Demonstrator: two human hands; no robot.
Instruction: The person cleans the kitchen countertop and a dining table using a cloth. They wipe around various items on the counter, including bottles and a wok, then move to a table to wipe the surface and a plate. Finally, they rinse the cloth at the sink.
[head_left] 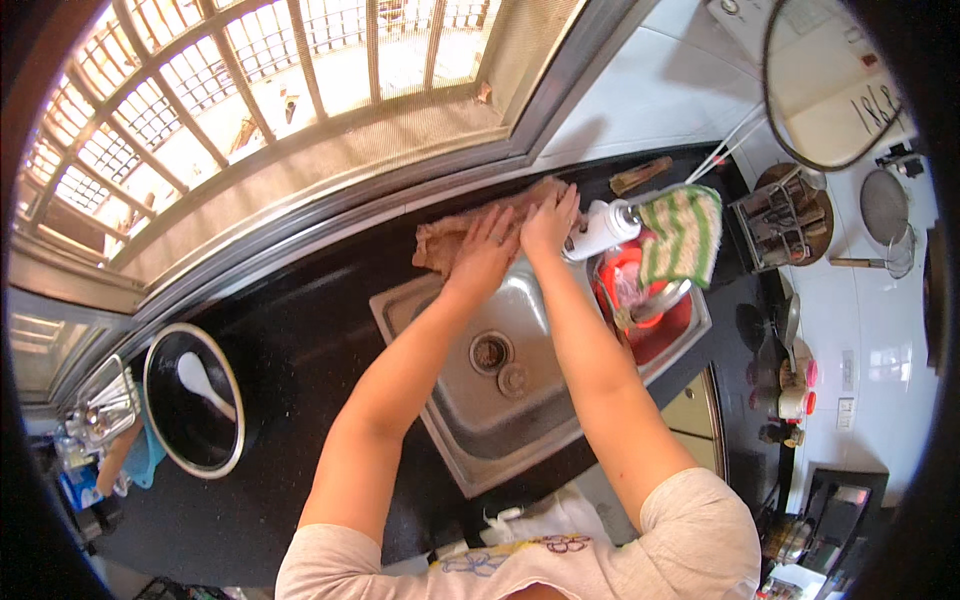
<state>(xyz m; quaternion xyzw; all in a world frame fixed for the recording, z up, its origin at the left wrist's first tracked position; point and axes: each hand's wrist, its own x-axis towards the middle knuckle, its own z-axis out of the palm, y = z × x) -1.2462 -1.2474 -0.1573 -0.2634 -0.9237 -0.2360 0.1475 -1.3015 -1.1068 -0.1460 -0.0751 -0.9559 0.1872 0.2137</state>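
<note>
A brown cloth (437,243) lies spread on the black counter along the back edge of the steel sink (455,440). My left hand (484,250) rests flat on it with the fingers stretched out. Right beside it, my right hand (549,222) presses on the cloth's right part, its fingers also extended. The cloth beneath both palms is hidden. Close to my right hand is a white cylindrical fitting (607,230) with a metal end. A green-and-white striped towel (682,235) hangs just right of that. The sink basin holds a round drain strainer (513,379).
Red and orange containers (625,280) sit in the small side basin. A dark pot (185,430) with a white rice paddle (203,381) stands on the left counter. A utensil rack (770,222) is at the right wall. The barred window (280,90) runs behind the counter.
</note>
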